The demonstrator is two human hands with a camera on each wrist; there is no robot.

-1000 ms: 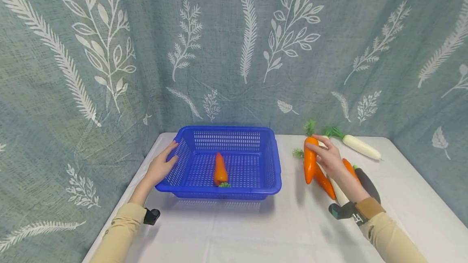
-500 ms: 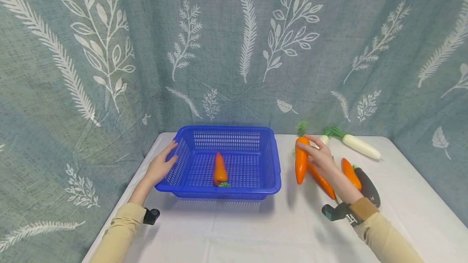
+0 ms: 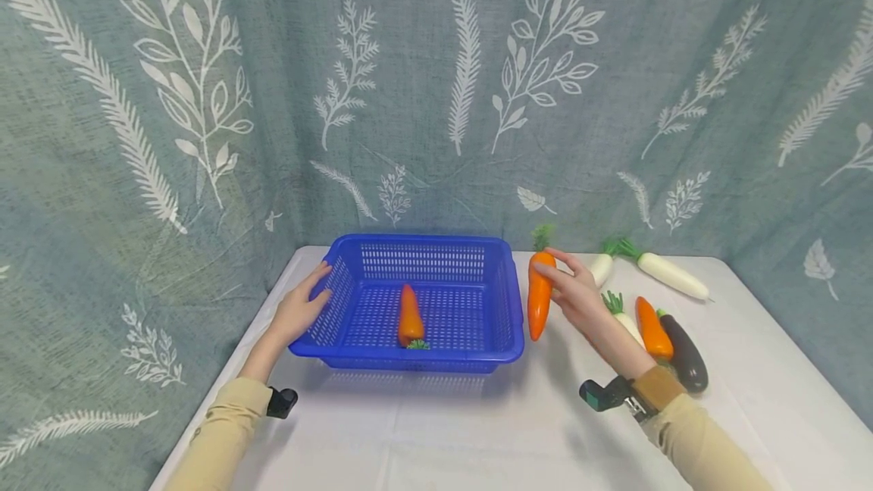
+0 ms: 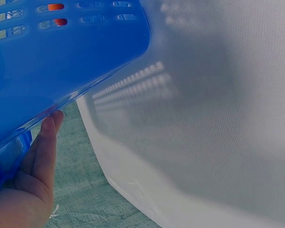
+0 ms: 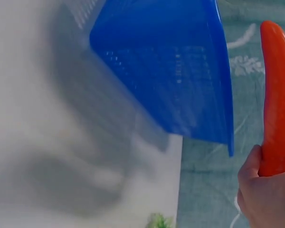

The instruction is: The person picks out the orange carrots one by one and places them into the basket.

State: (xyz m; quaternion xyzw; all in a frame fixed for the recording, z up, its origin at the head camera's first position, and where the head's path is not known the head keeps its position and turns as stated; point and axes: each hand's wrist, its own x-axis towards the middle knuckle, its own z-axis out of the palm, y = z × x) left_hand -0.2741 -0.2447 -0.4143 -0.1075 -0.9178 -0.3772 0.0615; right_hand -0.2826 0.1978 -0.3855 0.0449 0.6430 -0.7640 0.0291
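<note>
My right hand (image 3: 571, 288) pinches an orange carrot (image 3: 539, 295) near its leafy top, tip pointing down, just right of the blue basket (image 3: 436, 357). In the right wrist view the carrot (image 5: 279, 102) is large at the right edge, with the basket's blue wall (image 5: 180, 85) beside it. My left hand (image 3: 304, 308) rests at the basket's left rim; in the left wrist view its fingers lie fairly straight against the rim's edge. Another carrot (image 3: 411, 318) lies inside the basket, leaves toward me.
Right of the basket lie two white radishes toward the back, one radish (image 3: 674, 276) apart from the other radish (image 3: 600, 270). Nearer are another radish (image 3: 626, 326), a carrot (image 3: 653, 330) and a dark eggplant (image 3: 687, 354). My right forearm covers part of this group. A patterned curtain (image 3: 436, 97) hangs behind the table.
My right hand has carried the carrot left, from over the vegetables to beside the basket's right rim. A carrot lying under the hand is now mostly hidden by it. The left hand stays put.
</note>
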